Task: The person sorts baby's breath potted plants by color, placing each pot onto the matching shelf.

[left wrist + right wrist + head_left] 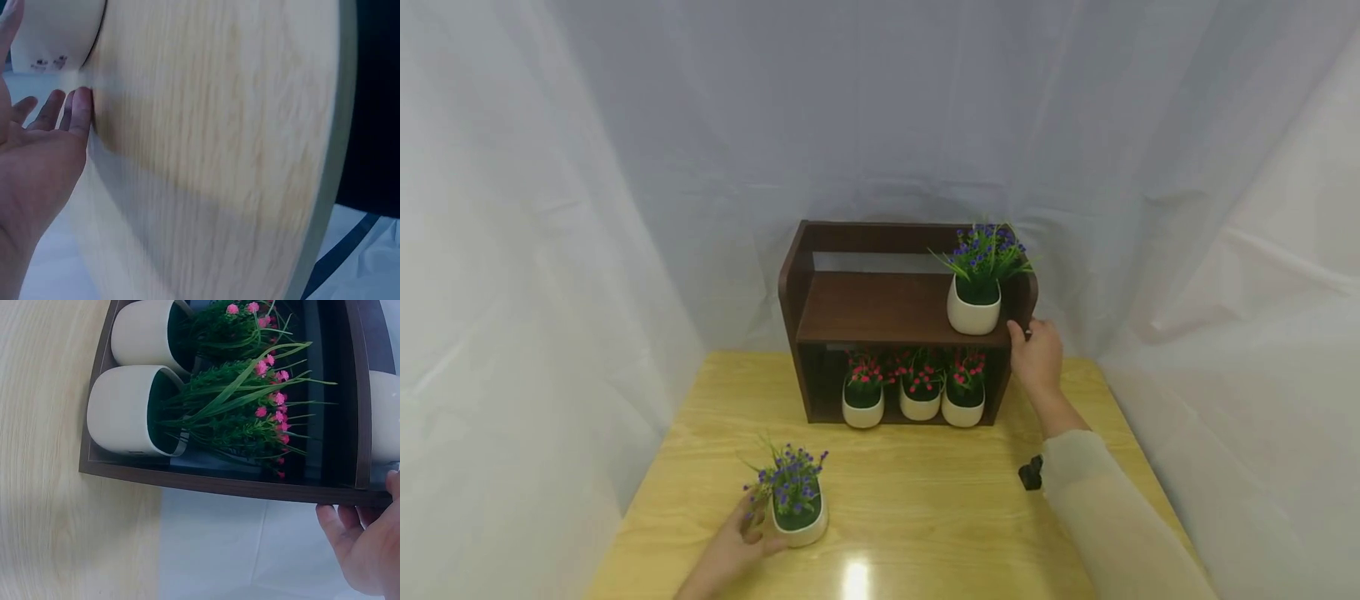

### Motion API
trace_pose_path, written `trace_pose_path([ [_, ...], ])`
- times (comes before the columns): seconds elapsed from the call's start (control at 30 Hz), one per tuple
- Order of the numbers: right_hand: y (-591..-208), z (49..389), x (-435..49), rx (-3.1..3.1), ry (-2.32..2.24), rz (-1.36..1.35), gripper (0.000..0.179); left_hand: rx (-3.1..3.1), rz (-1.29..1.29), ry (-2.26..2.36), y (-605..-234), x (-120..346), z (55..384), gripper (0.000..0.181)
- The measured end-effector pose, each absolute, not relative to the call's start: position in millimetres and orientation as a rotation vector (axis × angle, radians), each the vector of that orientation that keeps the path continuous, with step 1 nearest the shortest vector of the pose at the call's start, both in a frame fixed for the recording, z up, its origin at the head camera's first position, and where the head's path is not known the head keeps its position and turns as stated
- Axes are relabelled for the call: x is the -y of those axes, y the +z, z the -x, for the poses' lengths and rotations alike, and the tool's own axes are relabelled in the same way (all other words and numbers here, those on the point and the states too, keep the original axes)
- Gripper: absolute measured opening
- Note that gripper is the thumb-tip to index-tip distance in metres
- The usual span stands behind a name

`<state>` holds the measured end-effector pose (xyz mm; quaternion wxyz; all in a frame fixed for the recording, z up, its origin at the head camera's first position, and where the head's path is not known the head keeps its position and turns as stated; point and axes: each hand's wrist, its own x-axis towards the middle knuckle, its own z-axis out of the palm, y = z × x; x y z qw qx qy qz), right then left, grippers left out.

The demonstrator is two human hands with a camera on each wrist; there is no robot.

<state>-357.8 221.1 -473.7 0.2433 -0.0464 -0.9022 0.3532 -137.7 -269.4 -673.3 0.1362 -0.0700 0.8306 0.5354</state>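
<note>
On the table, toward the front left, stands a white pot of purple artificial flowers point(800, 532). My left hand point(736, 543) is beside it, fingers spread along its left and thumb near the front. In the left wrist view, the fingers point(80, 112) are loosely extended close to the pot's base. My right hand point(1037, 360) grips the right side panel of a dark brown two-tier shelf point(872, 308), thumb on the inner side, fingers point(334, 528) outside. Another white pot with purple flowers point(973, 317) sits on the upper tier's right end, near that hand.
Three white pots with pink flowers point(862, 410) line the lower tier. A small black object point(1032, 472) lies on the wooden table point(917, 508), near the right sleeve point(1097, 492). White sheeting point(880, 108) surrounds the table at the back and sides.
</note>
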Motion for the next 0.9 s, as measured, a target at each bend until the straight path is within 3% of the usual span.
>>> trace_pose_path([
  [0.33,-477,361,-222,2.444,0.995,0.153,0.040,-2.481,0.209,1.598,-674,238,144,0.137],
  [0.9,-482,361,-219,2.430,0.986,0.145,0.036,-2.470,0.218,1.599,-672,229,148,0.133],
])
